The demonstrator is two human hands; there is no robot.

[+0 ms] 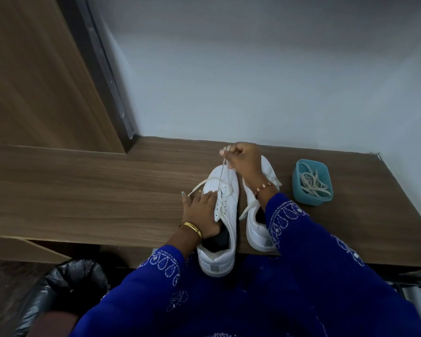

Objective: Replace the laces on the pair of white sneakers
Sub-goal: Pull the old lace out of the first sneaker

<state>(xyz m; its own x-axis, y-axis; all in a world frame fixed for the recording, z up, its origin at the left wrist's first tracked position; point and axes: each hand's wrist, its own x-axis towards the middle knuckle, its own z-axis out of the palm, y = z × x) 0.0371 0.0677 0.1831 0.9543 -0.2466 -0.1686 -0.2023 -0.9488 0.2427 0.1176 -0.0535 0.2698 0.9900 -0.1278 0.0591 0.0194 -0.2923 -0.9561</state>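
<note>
Only the head view here, looking down at a wood-grain tabletop [107, 186] pushed up against a pale wall. Off to the right sits a small teal container [312, 181] with a tangle of off-white laces [314, 184] piled inside it, well apart from the shoes. Lower left, under the table edge, there's a bin lined with a black plastic bag [66, 288]. A brown wooden panel stands in the left corner.

The two white sneakers sit side by side near the front edge, toes pointing at the wall. The left sneaker [219, 229] hangs its heel over the edge a bit. The right sneaker [258, 229] is partly blocked by the forearm in a blue embroidered sleeve [309, 239] crossing over it.

The left hand [199, 210] lies flat with fingers mostly straight, pressing down on the left sneaker's side and tongue area, gold bangle [192, 229] at the wrist. The right hand [241, 156] is raised above the toes, fingers curled tight, pinching a lace [221, 173] that runs taut down to the left sneaker's eyelets. Another loose end of lace trails off to the left over the tabletop. The right wrist wears a thin bracelet [263, 187].
</note>
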